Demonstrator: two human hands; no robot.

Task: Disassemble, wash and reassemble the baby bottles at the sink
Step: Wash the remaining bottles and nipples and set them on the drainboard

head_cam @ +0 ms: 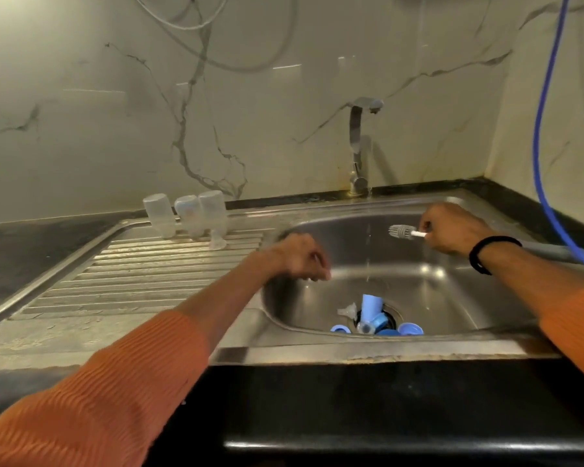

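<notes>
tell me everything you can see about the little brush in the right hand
The brush is small, with a short head of pale grey-white bristles in ridged rows and a thin white handle, plastic by the look of it. It lies roughly level, bristles pointing left toward the thin stream of water but short of it. The right hand pinches the handle in its fingers, hiding most of it. It is held in the air above the sink basin, below and right of the tap. Nothing else touches it.
</notes>
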